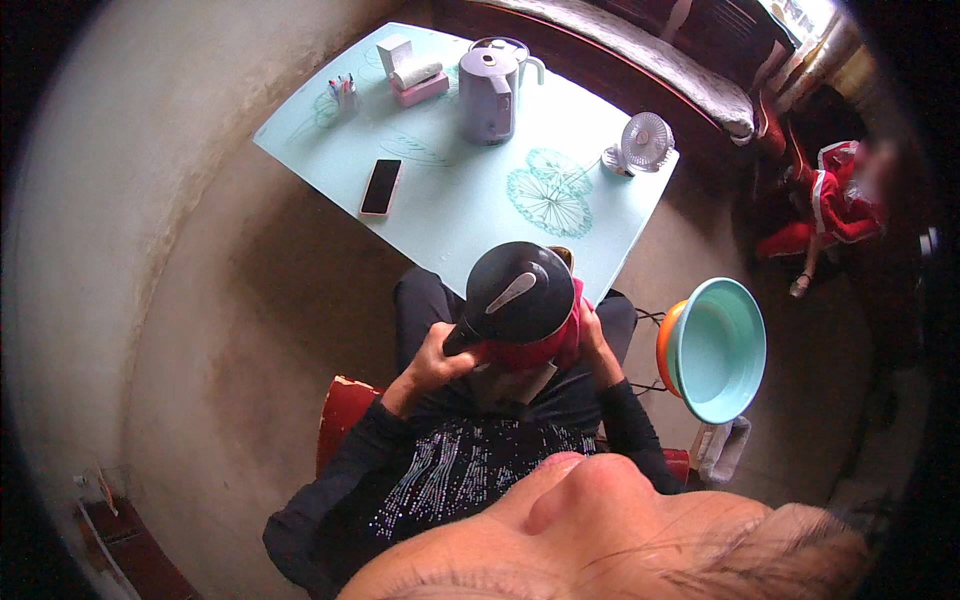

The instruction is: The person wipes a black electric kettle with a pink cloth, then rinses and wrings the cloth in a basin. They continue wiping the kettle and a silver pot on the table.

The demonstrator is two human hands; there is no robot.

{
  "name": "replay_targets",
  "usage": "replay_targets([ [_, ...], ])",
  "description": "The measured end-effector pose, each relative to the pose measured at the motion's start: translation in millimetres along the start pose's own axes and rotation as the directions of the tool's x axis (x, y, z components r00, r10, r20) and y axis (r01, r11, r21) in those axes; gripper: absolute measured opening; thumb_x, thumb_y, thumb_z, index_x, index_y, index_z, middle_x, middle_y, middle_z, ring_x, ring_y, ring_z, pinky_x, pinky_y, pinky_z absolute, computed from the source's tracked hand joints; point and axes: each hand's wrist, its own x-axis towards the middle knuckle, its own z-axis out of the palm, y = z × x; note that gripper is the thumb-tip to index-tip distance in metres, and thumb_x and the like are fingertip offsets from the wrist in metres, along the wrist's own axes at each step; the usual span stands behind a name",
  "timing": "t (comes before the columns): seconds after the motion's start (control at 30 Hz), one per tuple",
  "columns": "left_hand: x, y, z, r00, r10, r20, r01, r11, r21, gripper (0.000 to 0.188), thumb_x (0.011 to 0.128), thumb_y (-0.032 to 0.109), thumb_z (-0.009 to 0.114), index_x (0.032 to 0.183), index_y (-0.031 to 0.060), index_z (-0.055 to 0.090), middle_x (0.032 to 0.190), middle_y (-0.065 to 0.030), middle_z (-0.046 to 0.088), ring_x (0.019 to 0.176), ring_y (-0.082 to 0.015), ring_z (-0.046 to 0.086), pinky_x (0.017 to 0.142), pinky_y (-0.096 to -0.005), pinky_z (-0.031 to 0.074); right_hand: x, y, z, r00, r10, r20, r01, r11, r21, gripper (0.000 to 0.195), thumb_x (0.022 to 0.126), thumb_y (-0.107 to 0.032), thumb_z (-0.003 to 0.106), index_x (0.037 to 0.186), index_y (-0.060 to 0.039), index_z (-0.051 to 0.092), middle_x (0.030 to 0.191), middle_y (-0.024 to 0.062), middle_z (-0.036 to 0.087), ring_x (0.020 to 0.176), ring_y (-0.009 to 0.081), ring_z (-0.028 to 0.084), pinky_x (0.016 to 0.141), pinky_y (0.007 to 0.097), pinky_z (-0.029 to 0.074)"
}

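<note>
Above my lap, at the near corner of the table, I hold a red kettle or jug with a black lid [521, 285]. A light lever strip runs across its lid, and a metallic spout [562, 257] shows on the far side. Round the black handle is closed my left hand [442, 360]. On the opposite side, my right hand [591, 334] presses what looks like a red cloth [576, 319] against the body; its fingers are partly hidden. Something pale [536, 384], too unclear to name, shows beneath the jug.
On the table [465, 217] are a phone [381, 187], a grey electric kettle [487, 101], a small fan [645, 142], a pen holder [343, 97] and a pink box [420, 88]. Turquoise basin [720, 352] stands at right. Farther right sits a person in red [832, 199].
</note>
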Motion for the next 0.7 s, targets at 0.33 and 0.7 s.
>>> replay_targets([
  [0.33, 3, 14, -3, 0.934, 0.134, 0.331, -0.183, 0.976, 0.120, 0.013, 0.072, 0.009, 0.064, 0.080, -0.0012, 0.063, 0.061, -0.0062, 0.055, 0.055, -0.0097, 0.050, 0.052, -0.0308, 0.040, 42, -123, 23, 0.815, -0.228, 0.533, 0.199, 0.974, 0.112, 0.042, 0.102, -0.032, 0.045, 0.127, 0.0009, 0.055, 0.112, 0.0092, 0.064, 0.098, 0.0191, 0.062, 0.087, 0.0317, 0.051],
  [0.7, 6, 21, 2, 0.992, 0.016, 0.125, -0.026, 0.997, 0.076, 0.019, 0.071, 0.009, 0.062, 0.086, -0.0018, 0.067, 0.065, -0.0014, 0.060, 0.054, -0.0079, 0.051, 0.050, -0.0265, 0.040, 48, -52, -5, 0.921, -0.014, 0.388, 0.085, 0.982, -0.167, 0.044, 0.102, -0.033, 0.046, 0.127, 0.0015, 0.055, 0.116, 0.0109, 0.063, 0.103, 0.0195, 0.061, 0.089, 0.0320, 0.050],
])
